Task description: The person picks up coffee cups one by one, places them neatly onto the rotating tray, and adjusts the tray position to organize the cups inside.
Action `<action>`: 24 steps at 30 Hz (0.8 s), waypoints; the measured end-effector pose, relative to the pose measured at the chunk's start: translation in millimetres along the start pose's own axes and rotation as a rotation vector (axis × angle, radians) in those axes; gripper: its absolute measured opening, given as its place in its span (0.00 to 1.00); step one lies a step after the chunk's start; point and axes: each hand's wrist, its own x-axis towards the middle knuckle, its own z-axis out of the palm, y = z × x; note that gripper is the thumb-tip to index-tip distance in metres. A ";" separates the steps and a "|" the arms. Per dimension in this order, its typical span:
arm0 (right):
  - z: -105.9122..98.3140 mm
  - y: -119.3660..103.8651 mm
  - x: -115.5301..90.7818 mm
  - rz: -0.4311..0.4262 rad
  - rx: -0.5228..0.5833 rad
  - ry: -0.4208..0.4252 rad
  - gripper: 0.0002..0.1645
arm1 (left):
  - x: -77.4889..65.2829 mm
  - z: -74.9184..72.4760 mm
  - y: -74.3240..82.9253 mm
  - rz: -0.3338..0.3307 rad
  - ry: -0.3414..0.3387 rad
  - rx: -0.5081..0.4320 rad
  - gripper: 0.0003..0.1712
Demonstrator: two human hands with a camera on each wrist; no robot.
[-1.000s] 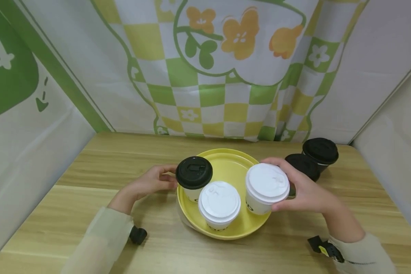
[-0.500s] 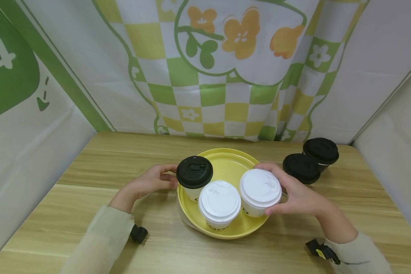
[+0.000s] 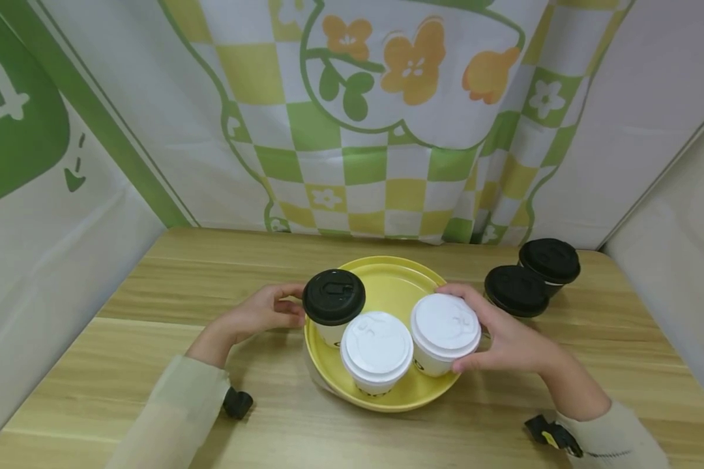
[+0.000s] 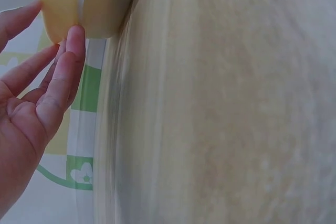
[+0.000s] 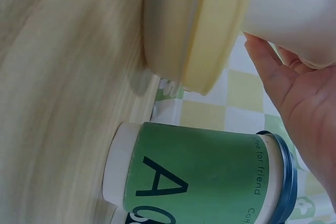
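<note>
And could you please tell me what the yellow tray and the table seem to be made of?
Yellow tray: probably plastic, smooth and slightly glossy, with soft highlights near its rim. Table: wood or wood-look laminate with a dull sheen, judging by its streaky grain.

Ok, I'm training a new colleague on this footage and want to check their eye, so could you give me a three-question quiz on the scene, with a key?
1. How many black-lidded cups are in view?
2. True or false: the left hand grips a cup.
3. What does the right hand hold? A) a black-lidded cup, B) a white-lidded cup, C) nothing.

Key:
1. Three: one on the yellow tray, two on the table to its right.
2. False; its fingers touch the edge of the yellow tray.
3. B.
</note>
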 end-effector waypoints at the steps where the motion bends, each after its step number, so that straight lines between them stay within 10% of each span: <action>1: 0.4 0.5 -0.2 0.003 -0.002 -0.002 0.59 | 0.0 -0.1 -0.2 0.001 -0.001 -0.003 0.35; 24: -1.3 3.1 -0.1 -0.005 -0.020 -0.021 0.68 | 1.3 0.2 -0.4 -0.024 0.005 0.009 0.34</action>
